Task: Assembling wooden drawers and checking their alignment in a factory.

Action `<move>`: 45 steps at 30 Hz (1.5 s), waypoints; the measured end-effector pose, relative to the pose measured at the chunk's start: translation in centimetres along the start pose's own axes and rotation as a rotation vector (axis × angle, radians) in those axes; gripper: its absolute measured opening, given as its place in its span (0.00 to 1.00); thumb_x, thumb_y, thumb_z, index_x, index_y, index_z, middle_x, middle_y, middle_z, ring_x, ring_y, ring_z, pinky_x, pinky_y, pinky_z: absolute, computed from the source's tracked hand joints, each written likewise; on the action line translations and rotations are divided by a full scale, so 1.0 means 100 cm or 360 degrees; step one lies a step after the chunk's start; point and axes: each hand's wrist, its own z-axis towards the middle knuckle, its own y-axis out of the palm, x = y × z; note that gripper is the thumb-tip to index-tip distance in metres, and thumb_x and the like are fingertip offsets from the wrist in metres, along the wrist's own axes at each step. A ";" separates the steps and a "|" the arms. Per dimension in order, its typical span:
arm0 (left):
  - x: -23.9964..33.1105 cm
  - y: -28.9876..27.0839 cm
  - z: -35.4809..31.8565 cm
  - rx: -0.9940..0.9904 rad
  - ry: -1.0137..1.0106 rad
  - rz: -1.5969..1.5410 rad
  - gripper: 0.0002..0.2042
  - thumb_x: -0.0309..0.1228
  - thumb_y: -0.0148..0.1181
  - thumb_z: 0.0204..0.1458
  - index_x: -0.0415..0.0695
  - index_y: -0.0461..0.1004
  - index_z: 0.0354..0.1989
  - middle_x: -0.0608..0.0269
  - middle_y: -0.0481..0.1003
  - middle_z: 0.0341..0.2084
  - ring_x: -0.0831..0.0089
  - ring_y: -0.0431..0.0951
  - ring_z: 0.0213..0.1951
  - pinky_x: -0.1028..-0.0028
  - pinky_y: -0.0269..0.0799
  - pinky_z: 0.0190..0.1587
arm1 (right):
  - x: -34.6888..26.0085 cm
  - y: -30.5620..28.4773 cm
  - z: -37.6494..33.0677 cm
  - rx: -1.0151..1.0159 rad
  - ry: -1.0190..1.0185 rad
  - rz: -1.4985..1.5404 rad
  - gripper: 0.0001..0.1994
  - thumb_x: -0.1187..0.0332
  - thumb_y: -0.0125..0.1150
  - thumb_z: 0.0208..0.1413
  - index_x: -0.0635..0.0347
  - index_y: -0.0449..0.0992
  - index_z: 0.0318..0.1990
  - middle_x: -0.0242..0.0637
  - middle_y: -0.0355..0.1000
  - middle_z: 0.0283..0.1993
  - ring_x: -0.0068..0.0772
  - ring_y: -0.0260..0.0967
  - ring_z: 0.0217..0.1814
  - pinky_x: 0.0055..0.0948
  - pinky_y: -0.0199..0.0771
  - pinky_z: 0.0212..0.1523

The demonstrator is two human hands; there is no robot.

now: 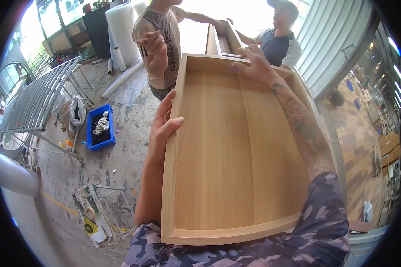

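Observation:
A shallow light-wood drawer (pixel 214 155), its inside facing up, lies in front of me with its near edge against my lap. My left hand (pixel 161 127) grips the left side wall, thumb over the rim and fingers outside. At the far wall is my right hand (pixel 257 67), thumb inside and fingers reaching over the rim. Just past that wall is a second wooden box (pixel 213 41), partly hidden. A person in a beige shirt (pixel 158 40) has one arm stretched to it. Another person in a dark cap (pixel 276 44) reaches toward it from the right.
On the concrete floor at left stand a blue crate (pixel 114 133) of dark and white cloths, a metal slatted rack (pixel 44 95) and a low paint-stained stand (pixel 93 213). Large plastic-film rolls (pixel 122 33) are at the back. A corrugated white panel (pixel 334 40) rises at right.

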 end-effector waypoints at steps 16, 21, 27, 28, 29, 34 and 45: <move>0.004 0.000 -0.003 0.0059 -0.0034 -0.0023 0.42 0.26 0.63 0.47 0.38 0.58 0.76 0.49 0.69 0.67 0.62 0.70 0.68 0.64 0.62 0.71 | 0.015 0.024 0.018 -0.0299 -0.0048 -0.0171 0.18 0.53 0.63 0.62 0.59 0.81 0.46 0.42 0.69 0.49 0.47 0.66 0.60 0.48 0.60 0.65; 0.002 -0.001 -0.004 0.0085 -0.0034 0.0001 0.42 0.26 0.64 0.46 0.38 0.59 0.75 0.49 0.69 0.66 0.62 0.70 0.67 0.64 0.63 0.71 | 0.004 0.025 0.014 -0.0252 -0.0049 -0.0235 0.18 0.57 0.63 0.62 0.62 0.80 0.50 0.45 0.70 0.53 0.50 0.66 0.61 0.46 0.67 0.62; -0.003 0.000 0.003 0.0064 -0.0046 0.0017 0.42 0.26 0.63 0.45 0.37 0.59 0.75 0.49 0.68 0.67 0.62 0.70 0.67 0.65 0.63 0.71 | 0.017 0.027 0.010 -0.0188 -0.0149 -0.0295 0.16 0.60 0.64 0.61 0.62 0.80 0.50 0.45 0.70 0.53 0.52 0.66 0.61 0.47 0.67 0.63; -0.002 -0.002 0.005 0.0046 -0.0011 0.0041 0.42 0.26 0.63 0.46 0.37 0.59 0.75 0.49 0.68 0.67 0.62 0.70 0.67 0.65 0.64 0.70 | 0.019 0.027 0.013 -0.0212 -0.0157 -0.0330 0.16 0.60 0.64 0.61 0.60 0.80 0.50 0.46 0.70 0.53 0.53 0.66 0.61 0.47 0.66 0.63; -0.004 -0.005 0.006 0.0035 0.0013 0.0061 0.41 0.26 0.63 0.47 0.37 0.59 0.75 0.49 0.68 0.67 0.62 0.70 0.67 0.65 0.64 0.70 | 0.022 0.030 0.015 -0.0214 -0.0162 -0.0314 0.15 0.60 0.63 0.61 0.58 0.80 0.51 0.46 0.70 0.53 0.54 0.65 0.62 0.48 0.66 0.64; -0.003 0.003 0.005 0.0041 0.0001 0.0042 0.41 0.26 0.62 0.48 0.37 0.58 0.75 0.49 0.68 0.67 0.61 0.72 0.66 0.65 0.65 0.70 | 0.018 0.029 0.007 -0.0239 -0.0022 -0.0389 0.18 0.56 0.62 0.60 0.57 0.81 0.50 0.42 0.71 0.55 0.50 0.65 0.65 0.53 0.64 0.65; -0.004 0.000 0.001 0.0069 0.0032 0.0005 0.42 0.28 0.63 0.45 0.38 0.59 0.75 0.48 0.68 0.67 0.60 0.71 0.67 0.64 0.64 0.72 | 0.007 0.031 0.008 -0.0177 0.0018 -0.0318 0.19 0.52 0.64 0.58 0.56 0.82 0.47 0.37 0.71 0.54 0.47 0.65 0.65 0.52 0.60 0.67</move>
